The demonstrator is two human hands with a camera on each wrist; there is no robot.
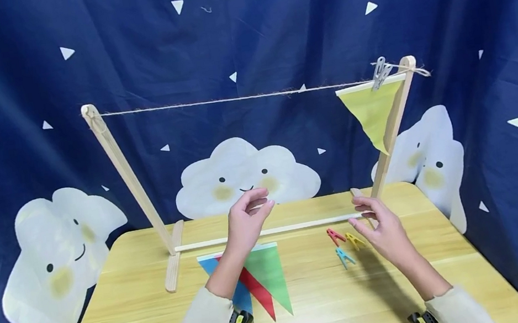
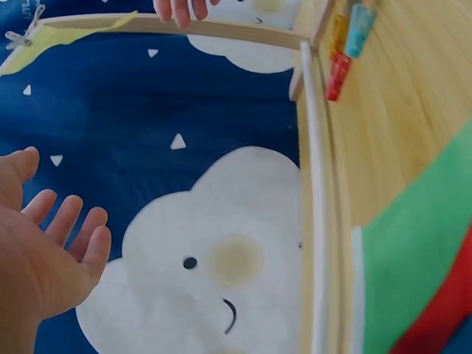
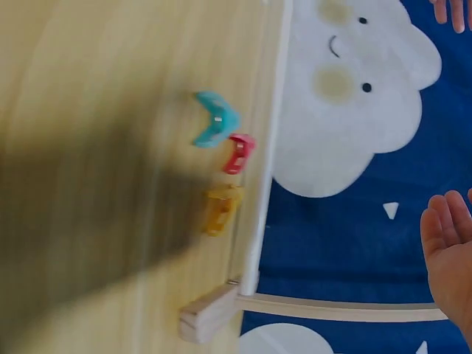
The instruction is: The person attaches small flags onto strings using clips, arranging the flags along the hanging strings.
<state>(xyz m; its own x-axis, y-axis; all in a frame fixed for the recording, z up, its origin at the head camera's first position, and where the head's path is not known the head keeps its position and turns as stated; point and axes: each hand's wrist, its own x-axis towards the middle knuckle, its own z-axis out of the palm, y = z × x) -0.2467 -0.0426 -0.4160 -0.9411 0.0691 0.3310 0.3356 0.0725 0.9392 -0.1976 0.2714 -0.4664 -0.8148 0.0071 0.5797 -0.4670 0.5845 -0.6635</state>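
Observation:
My left hand hovers above the table's far part with loosely bent fingers and nothing in them. Just below and nearer lie a green pennant, a red pennant and a blue pennant, overlapping. My right hand, also holding nothing, is in the air beside the right post. Close to it on the table are a red clothespin, a yellow clothespin and a light blue clothespin. From the twine hangs a yellow pennant, clipped by a grey clothespin at the right end.
A wooden frame stands at the back of the table. Its left post and right post carry the twine, and a white bar joins them low down. Behind hangs a dark blue curtain with printed clouds.

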